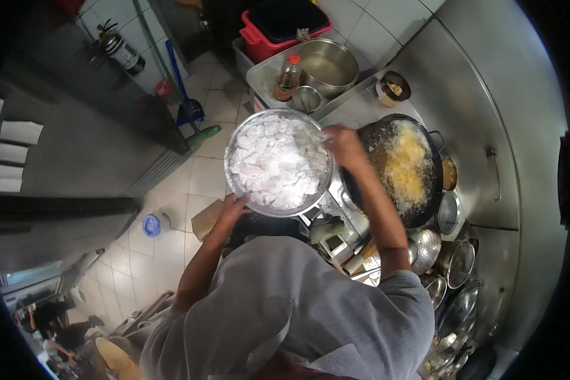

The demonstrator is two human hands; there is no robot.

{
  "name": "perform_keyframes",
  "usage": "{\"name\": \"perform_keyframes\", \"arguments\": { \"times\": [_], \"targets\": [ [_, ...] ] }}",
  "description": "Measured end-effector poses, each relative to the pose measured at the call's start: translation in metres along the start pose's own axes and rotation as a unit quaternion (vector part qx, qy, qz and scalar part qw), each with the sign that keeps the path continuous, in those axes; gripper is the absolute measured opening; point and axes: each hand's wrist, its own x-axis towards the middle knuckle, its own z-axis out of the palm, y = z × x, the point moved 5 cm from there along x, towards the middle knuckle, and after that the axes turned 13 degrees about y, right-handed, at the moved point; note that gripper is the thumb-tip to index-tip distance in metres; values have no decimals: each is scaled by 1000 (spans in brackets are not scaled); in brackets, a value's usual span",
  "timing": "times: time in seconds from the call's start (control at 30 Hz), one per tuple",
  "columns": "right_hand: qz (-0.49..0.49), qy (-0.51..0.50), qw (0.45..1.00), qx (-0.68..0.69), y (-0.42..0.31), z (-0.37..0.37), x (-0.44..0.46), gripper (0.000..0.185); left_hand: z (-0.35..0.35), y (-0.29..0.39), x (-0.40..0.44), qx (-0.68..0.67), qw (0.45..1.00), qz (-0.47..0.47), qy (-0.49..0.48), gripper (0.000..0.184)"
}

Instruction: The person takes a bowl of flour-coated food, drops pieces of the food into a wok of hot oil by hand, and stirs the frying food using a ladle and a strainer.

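A wide round metal bowl (233, 179) is in front of me, heaped with pale pieces coated in white flour (275, 161). My left hand (234, 208) grips the bowl's near left rim. At the right rim is my right hand (343, 144), its fingers curled and slightly blurred; what is in them cannot be made out against the white pieces. To the right, a big black wok (436, 183) holds bubbling oil with yellow-golden food (408, 168) frying in it.
Behind the bowl stand a red-capped bottle (287, 79), a large metal pot (329, 47) and a red bin (259, 44). A can (392, 88) sits beyond the wok. Perforated strainer (426, 246) and lidded pots line the right. A blue container (151, 225) is on the floor.
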Motion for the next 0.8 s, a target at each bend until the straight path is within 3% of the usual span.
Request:
{"name": "perform_keyframes", "arguments": {
  "times": [0.03,0.1,0.2,0.27,0.37,0.43,0.5,0.57,0.63,0.8],
  "targets": [
    [29,-56,997,54,-9,42,2,35,2,3,-3,-9,1000,5,-6,39],
    [-110,-84,990,1,-53,104,8,45,4,8,-5,-19,1000,12,-10,38],
    [-116,-124,985,-18,-96,166,1,54,2,3,-3,-22,999,-5,-26,39],
    [-161,-157,965,-132,-112,186,-7,60,0,-2,1,-28,999,-2,-35,39],
    [-160,-243,946,-145,-114,197,-16,62,1,-2,2,-25,999,1,-45,39],
    [-151,-245,950,-122,-100,187,-21,61,1,-2,2,-17,999,2,-48,39],
    [-209,-186,944,-176,-66,190,-17,58,1,-3,4,-15,999,9,-49,39],
    [-194,-126,954,-192,-58,152,-5,57,1,-3,4,-22,999,15,-44,39],
    [-48,-144,983,-100,-51,127,10,58,0,-3,2,-23,999,18,-40,40],
    [12,-122,992,23,-34,115,23,54,3,-1,3,-17,999,14,-46,42]
  ]
}}
